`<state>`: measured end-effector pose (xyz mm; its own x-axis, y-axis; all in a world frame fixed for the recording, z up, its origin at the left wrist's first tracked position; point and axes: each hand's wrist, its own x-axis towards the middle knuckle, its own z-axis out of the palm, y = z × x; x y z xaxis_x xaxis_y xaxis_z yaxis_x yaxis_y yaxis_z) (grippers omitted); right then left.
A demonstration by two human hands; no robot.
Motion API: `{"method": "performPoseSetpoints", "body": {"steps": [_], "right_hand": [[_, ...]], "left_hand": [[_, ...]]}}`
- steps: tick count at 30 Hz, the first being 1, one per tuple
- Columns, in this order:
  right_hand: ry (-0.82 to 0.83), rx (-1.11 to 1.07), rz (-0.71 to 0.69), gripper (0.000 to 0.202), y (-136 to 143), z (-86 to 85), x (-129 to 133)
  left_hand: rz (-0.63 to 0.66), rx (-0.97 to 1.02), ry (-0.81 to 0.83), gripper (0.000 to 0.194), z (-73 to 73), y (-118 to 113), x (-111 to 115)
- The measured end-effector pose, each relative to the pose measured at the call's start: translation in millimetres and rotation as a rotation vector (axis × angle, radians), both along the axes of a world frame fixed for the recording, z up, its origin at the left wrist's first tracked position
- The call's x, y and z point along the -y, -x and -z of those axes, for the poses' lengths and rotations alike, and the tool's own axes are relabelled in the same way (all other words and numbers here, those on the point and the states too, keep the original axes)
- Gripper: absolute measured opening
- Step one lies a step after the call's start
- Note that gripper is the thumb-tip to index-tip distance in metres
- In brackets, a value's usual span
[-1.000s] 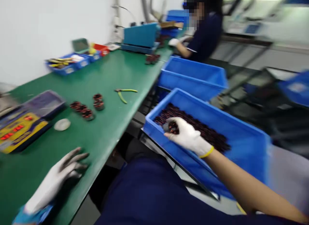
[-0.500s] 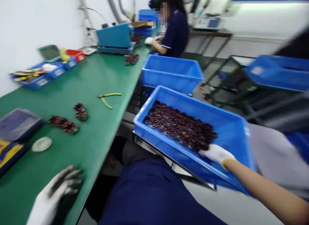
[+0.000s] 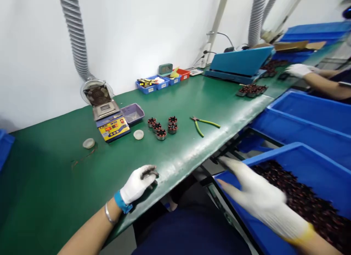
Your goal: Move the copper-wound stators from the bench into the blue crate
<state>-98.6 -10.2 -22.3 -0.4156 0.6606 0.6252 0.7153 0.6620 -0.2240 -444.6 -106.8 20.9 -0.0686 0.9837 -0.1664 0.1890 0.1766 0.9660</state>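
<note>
My left hand [image 3: 138, 182], in a white glove with dark fingertips, rests on the green bench [image 3: 55, 174] near its front edge, fingers curled, holding nothing that I can see. My right hand [image 3: 255, 193], also gloved, is blurred and stretched out flat with spread fingers over the near corner of a blue bin [image 3: 298, 152] full of small dark copper-wound coils [image 3: 307, 200]. Several of the same coils [image 3: 161, 128] stand in a cluster on the bench, beyond my left hand.
Green-handled cutters [image 3: 204, 124] lie right of the cluster. A yellow-faced device [image 3: 111, 121], a grey tray [image 3: 133, 113] and two white caps [image 3: 138, 134] sit further back. Another blue bin [image 3: 309, 114] stands beyond mine. A co-worker's gloved hand [image 3: 298, 69] works at the far right.
The view swung left toward the bench. My right hand came off the coils at the bin's far side and now hovers over its near corner. My left hand stays on the bench edge.
</note>
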Motion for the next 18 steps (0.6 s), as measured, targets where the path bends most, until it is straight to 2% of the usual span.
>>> {"method": "performPoseSetpoints", "body": {"steps": [2,4,5,6,8,10,12,14,16,18], "right_hand": [[-0.122,0.041,-0.167,0.052,66,-30.3,-25],[-0.109,0.106,-0.19,0.056,128,-56.7,-50],[-0.08,0.178,-0.15,0.056,153,-67.2,-61],[-0.074,0.248,-0.134,0.049,173,-75.4,-70],[-0.096,0.333,-0.187,0.039,199,-83.2,-85],[-0.108,0.373,-0.237,0.034,209,-79.4,-95],[-0.11,0.381,-0.283,0.026,208,-67.5,-100],[-0.142,0.356,-0.411,0.021,201,-54.2,-99],[-0.2,0.295,-0.584,0.023,193,-44.7,-93],[-0.255,0.225,-0.674,0.039,183,-40.6,-84]], "left_hand": [[-0.027,0.01,-0.055,0.085,5.1,3,0],[-0.069,-0.002,-0.131,0.078,12.3,9,0],[-0.102,-0.009,-0.17,0.075,15.6,12,0],[-0.138,-0.006,-0.199,0.073,18.1,15,0],[-0.222,0.034,-0.227,0.073,20.2,22,4],[-0.314,0.092,-0.219,0.076,18.9,28,10],[-0.402,0.121,-0.211,0.08,16.8,32,19],[-0.477,0.097,-0.232,0.083,16.6,34,27],[-0.492,-0.027,-0.252,0.088,18.6,34,34],[-0.466,-0.25,-0.265,0.097,21.2,30,36]]}}
